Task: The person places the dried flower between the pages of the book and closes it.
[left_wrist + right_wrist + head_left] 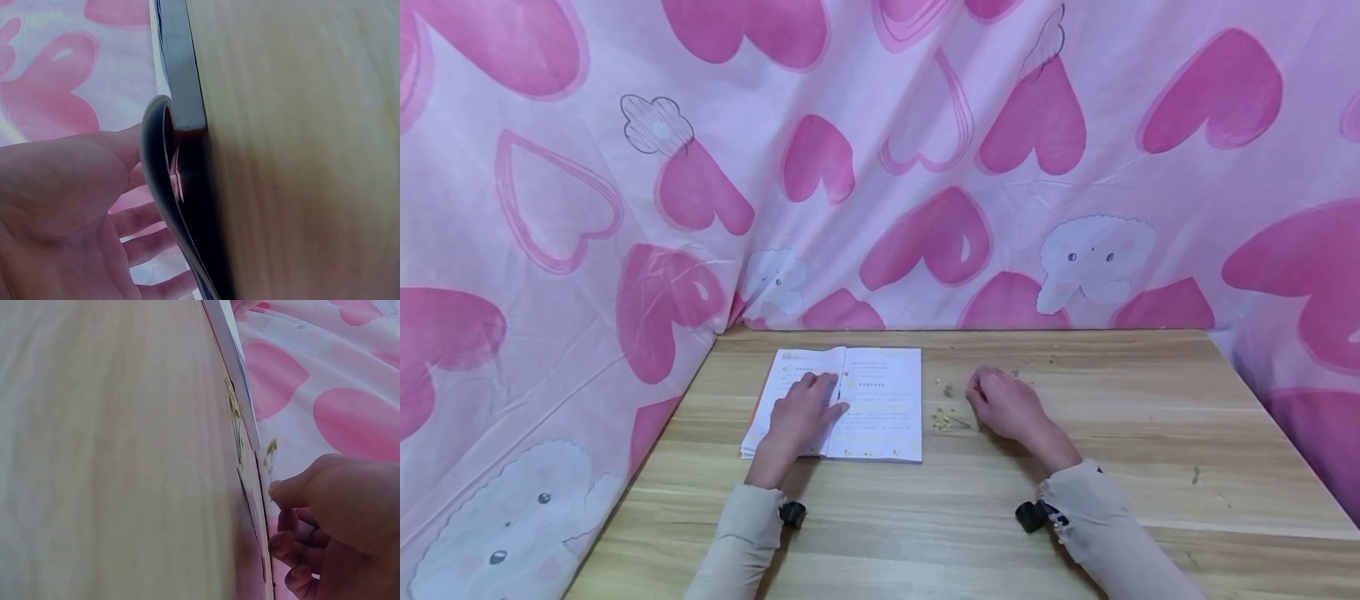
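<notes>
Both hands were well apart over the table. Nearest were two light sleeves (741,529), reaching in from the lower edge, each with a small black device (792,514) at its wrist. Bare wood of the table (910,533) showed between the forearms.

The left hand (801,408) rested on a book (883,404), fingers extended over the left page and thumb reaching across the middle fold toward the right page. It gripped nothing; the left wrist view showed its fingers apart, beyond the bent lower edge of the pages. The book lay spread flat left of the table's middle, with lines of print too small to read and small yellow marks along the foot of the right page.

The right hand (1011,404) was to the right of the book, its fingers curled. Its thumb and fingertip seemed to pinch a small yellowish sprig (270,449), which stood up just past the thumb in the right wrist view. Between that hand and the book lay a loose cluster of yellow flowers (945,418) with thin green stems. Small plant bits (1054,359) lay scattered farther back.

Behind the table hung pink cloth (910,92), printed with hearts and white animal faces.
</notes>
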### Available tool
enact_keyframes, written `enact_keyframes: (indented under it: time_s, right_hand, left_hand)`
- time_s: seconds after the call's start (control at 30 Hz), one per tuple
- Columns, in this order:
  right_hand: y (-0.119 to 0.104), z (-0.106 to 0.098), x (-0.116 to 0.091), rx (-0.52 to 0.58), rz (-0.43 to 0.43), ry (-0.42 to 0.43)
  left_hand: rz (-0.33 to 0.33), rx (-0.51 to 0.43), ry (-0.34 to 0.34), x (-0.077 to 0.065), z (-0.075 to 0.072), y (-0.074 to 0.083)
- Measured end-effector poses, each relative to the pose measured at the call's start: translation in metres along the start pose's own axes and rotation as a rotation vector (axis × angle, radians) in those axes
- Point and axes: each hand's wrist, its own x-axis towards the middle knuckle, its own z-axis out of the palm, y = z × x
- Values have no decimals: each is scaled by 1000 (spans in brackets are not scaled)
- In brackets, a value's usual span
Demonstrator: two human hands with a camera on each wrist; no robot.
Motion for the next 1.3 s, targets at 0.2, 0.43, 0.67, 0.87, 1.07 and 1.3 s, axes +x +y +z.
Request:
enact_keyframes:
  time_s: [0.2,0.43,0.67,0.87,1.07,1.3]
  right_hand:
    - [-17,7,9,35,2,10]
    - [-47,18,23,70,-20,-18]
    - [-74,31,37,63,-39,-25]
    - [-89,41,44,68,-33,-49]
    - [-96,50,49,75,-26,-66]
    - [-97,53,49,100,11,-90]
  left_hand:
    - [13,18,-6,-1,1,1]
    - [0,17,-25,-2,0,2]
    - [-6,16,-48,-3,-3,4]
    - [-8,18,-62,-2,-3,5]
    - [-6,9,-59,-2,-4,5]
    - [3,7,-62,-1,-4,4]
